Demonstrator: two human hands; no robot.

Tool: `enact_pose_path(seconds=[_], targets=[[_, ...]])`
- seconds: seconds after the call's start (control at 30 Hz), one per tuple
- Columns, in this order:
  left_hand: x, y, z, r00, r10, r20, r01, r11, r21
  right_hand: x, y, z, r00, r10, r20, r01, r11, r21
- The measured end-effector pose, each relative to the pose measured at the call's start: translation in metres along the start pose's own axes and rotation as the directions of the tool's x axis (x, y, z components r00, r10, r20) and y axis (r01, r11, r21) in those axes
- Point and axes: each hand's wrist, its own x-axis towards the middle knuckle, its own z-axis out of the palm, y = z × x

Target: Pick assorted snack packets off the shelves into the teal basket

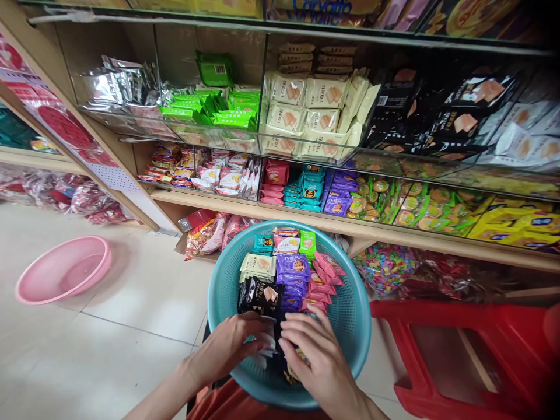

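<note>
A teal plastic basket (359, 332) rests at my lap, with wrapped snacks standing in groups inside. Purple packets (292, 269) are in the middle, pink packets (326, 271) to their right, cream packets (258, 265) and black packets (258, 294) to their left. Teal, white-and-pink and green packets line the far side. My left hand (238, 341) has its fingers around silvery-white packets (266, 344) at the basket's near left. My right hand (312, 350) is over the near right part, fingers spread, above a dark packet with yellow marks (292, 370).
Glass-fronted shelves (306, 219) of sorted snacks run across the front. A pink basin (65, 271) sits on the tiled floor at left. A red plastic stool (402, 350) stands close at right. Bagged goods (389, 265) lie under the lowest shelf.
</note>
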Motion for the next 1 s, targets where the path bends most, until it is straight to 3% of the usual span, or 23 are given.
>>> enact_pose_path(seconds=[0.23, 0.37, 0.5, 0.67, 0.87, 1.0], targets=[[-0.009, 0.008, -0.023, 0.998, -0.044, -0.039, 0.038, 0.987, -0.157, -0.028, 0.024, 0.002, 0.968, 0.038, 0.249, 0.017, 0.977, -0.214], [-0.017, 0.007, -0.034, 0.998, -0.044, -0.05, 0.036, 0.988, -0.152, -0.026, 0.022, 0.004, 0.971, 0.014, 0.237, 0.039, 0.975, -0.22], [-0.029, 0.002, -0.044, 0.994, -0.069, -0.086, 0.059, 0.992, -0.114, -0.003, 0.008, 0.011, 0.971, -0.014, 0.239, 0.059, 0.982, -0.182], [-0.043, -0.003, -0.056, 0.991, -0.094, -0.099, 0.087, 0.994, -0.066, 0.02, -0.007, 0.044, 0.861, -0.038, 0.508, 0.197, 0.944, -0.264], [-0.05, -0.006, -0.065, 0.994, -0.061, -0.09, 0.06, 0.998, -0.019, 0.031, -0.016, 0.075, 0.777, -0.009, 0.629, 0.229, 0.936, -0.269], [-0.048, -0.005, -0.069, 0.996, -0.051, -0.073, 0.053, 0.998, 0.016, 0.043, -0.015, 0.076, 0.667, -0.045, 0.744, 0.246, 0.955, -0.164]])
